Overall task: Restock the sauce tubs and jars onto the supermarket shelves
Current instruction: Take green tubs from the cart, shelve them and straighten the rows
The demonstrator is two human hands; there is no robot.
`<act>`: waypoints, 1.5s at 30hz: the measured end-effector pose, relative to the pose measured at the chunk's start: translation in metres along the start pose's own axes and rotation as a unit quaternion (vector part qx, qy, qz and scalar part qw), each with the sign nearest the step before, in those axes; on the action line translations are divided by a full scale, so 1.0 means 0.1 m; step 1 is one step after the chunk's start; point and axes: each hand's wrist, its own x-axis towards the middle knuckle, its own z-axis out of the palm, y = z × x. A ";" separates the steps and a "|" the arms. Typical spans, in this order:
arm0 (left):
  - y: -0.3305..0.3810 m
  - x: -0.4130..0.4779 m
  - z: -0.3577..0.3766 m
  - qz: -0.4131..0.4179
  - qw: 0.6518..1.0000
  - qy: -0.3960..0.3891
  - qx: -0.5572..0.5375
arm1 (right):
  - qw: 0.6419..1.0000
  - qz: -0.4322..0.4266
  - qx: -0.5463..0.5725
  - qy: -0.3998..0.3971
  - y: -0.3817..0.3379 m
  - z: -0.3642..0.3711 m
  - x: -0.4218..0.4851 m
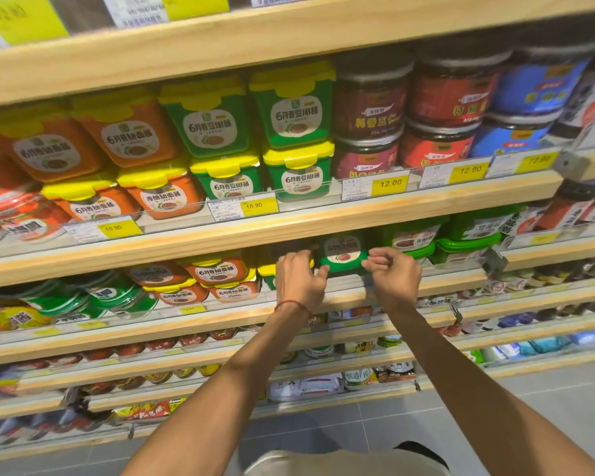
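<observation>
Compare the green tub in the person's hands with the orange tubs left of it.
The green tub has a green body, its top lost in shadow; the orange tubs are orange with yellow lids. The left hand and right hand grip the green tub; the orange tubs stand untouched, stacked two high. Both carry similar oval labels.

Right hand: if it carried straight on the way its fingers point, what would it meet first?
The green sauce tub: the right hand points left at the tub's right edge, and its fingertips seem to touch it already.
</observation>
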 end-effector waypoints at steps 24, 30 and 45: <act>-0.12 0.22 0.17 0.117 0.971 -0.059 0.199 | 0.954 -0.059 -0.273 -0.111 -0.30 0.24 -0.06; -0.17 0.13 0.18 0.138 0.966 -0.058 0.212 | 0.938 -0.093 -0.316 -0.106 -0.22 0.20 -0.11; -0.25 -0.12 0.30 0.194 0.952 -0.048 0.234 | 0.942 -0.094 -0.303 -0.112 -0.16 0.06 -0.30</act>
